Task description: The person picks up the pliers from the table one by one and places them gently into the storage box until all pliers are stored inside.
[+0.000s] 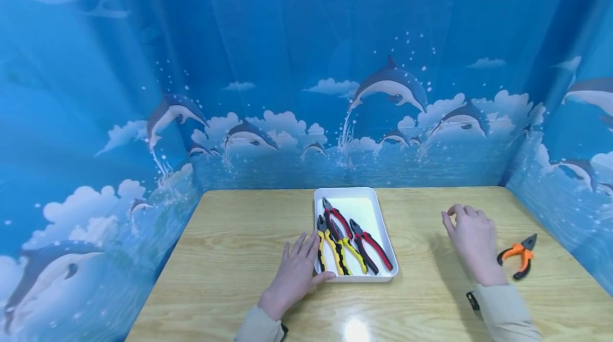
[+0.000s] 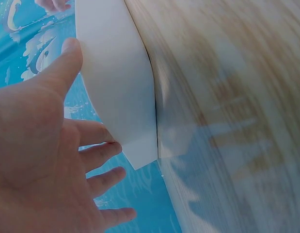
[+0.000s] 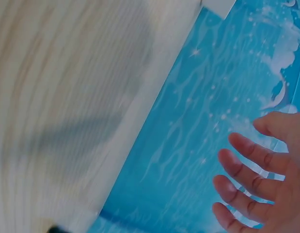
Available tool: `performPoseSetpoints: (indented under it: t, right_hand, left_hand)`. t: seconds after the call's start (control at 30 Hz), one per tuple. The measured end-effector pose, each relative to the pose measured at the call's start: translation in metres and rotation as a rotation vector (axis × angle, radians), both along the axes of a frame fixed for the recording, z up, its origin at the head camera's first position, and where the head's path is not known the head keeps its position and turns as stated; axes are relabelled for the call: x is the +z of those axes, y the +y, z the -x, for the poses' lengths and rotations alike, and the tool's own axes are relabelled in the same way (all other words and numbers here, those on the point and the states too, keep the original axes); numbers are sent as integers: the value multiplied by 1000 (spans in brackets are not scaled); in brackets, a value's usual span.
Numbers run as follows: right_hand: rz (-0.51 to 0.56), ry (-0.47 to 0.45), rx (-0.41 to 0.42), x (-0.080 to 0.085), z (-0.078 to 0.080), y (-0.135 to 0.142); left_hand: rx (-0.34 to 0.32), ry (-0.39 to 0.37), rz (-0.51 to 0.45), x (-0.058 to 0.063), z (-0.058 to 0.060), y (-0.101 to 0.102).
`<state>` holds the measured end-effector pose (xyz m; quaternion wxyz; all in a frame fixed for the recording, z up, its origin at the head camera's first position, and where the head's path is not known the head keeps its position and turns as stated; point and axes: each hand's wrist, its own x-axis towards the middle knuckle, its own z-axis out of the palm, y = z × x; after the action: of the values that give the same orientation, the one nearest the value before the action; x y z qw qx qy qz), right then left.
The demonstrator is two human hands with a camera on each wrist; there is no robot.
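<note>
A white tray [image 1: 367, 210] lies on the table with pliers in it. Two pairs have red-and-black handles, one at the upper left [image 1: 342, 220] and one at the right [image 1: 379, 250]. Two yellow-and-black-handled pairs, the left pliers [image 1: 322, 226] and the middle pliers [image 1: 353, 252], lie nearer the tray's left side. My left hand [image 1: 298, 268] touches the tray's left front corner with thumb and fingers spread. Above the table right of the tray, my right hand [image 1: 471, 242] holds nothing, its fingers loosely bent. Orange-and-black pliers [image 1: 528, 255] rest on the table beyond its right side.
The wooden table [image 1: 239, 246] runs out to both sides of the tray. A blue curtain [image 1: 287, 65] printed with dolphins stands along its back and sides.
</note>
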<state>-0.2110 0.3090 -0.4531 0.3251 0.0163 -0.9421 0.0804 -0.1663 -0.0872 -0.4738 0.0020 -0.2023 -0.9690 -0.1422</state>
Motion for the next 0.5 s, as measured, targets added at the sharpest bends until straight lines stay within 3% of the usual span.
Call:
performPoseSetpoints:
  t: [0.5]
  right_hand:
    - [44, -416, -120, -11, -11, 87]
  left_hand:
    - [-8, 16, -4, -1, 0, 0]
